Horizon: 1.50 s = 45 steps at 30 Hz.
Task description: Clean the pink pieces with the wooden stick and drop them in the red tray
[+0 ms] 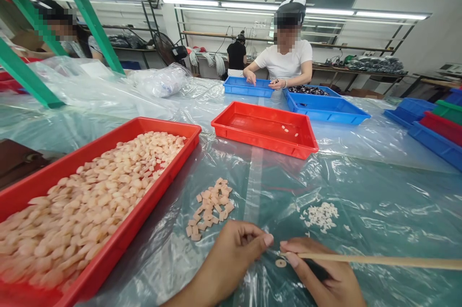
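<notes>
Bright, even overhead light, with wide-angle bending at the edges.

Fluorescent tubes (249, 5) along the ceiling light the room from above, leaving only soft shadows beside the red tray (155, 190). Glare streaks across the plastic sheeting (364, 201), and the green frame post (27, 73) bows at the left edge. The left hand (234, 259) and right hand (317, 268) are fairly sharp; the far shelf (353, 70) looks slightly softer.
</notes>
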Available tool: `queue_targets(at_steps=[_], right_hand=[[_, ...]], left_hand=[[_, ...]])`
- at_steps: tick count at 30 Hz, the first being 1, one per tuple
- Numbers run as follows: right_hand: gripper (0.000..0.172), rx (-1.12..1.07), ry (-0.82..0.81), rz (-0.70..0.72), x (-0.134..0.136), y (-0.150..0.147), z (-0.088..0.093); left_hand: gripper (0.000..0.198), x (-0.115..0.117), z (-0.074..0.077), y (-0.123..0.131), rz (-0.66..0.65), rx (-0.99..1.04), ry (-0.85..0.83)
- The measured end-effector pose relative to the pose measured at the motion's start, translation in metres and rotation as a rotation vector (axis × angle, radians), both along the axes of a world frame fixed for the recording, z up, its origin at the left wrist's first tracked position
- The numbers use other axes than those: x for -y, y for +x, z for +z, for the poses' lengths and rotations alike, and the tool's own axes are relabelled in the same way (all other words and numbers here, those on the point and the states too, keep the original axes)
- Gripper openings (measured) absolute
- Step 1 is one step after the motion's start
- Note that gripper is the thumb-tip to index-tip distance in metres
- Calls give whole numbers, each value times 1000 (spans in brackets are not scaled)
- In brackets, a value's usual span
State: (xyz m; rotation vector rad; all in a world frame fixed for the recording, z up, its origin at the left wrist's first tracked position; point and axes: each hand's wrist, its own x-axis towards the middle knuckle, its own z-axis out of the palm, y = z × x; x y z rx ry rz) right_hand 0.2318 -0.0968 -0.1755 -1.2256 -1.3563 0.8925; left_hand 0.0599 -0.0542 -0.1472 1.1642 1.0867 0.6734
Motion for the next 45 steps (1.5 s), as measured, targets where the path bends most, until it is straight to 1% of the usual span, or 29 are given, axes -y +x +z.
queue_targets(at_steps=[4,6,10,12,16,21,25,27,30,34,40,45], right_hand=[[14,21,-74,20,-2,0,2],[17,19,-90,-5,-2,0,5],[15,23,-50,-117,-1,0,11],[15,35,-23,-170,-1,0,12],[16,20,0,-184,-1,0,12],[17,13,-22,-179,-1,-1,12],[20,8,-18,-177,-2,0,14],[24,15,-10,-173,-2,1,14],[27,52,-12,-164,-3,3,13],[25,85,-21,-174,-3,4,15],[25,103,-18,-194,-2,2,16],[17,83,-35,-190,-2,3,14]], left_hand=[[41,-4,3,-7,-7,147,-271],[48,-4,3,-7,-28,182,-329],[53,-3,4,-6,-75,213,-273],[55,-1,3,-5,-87,176,-217],[56,3,1,-3,-71,100,-125],[60,5,0,0,-84,153,-117],[52,3,4,0,-95,173,-163],[45,1,5,0,-98,223,-264],[37,-3,4,-1,-75,349,-424],[28,-5,4,-3,-43,428,-539],[23,-6,5,-3,13,482,-602],[22,-7,5,-3,87,512,-605]])
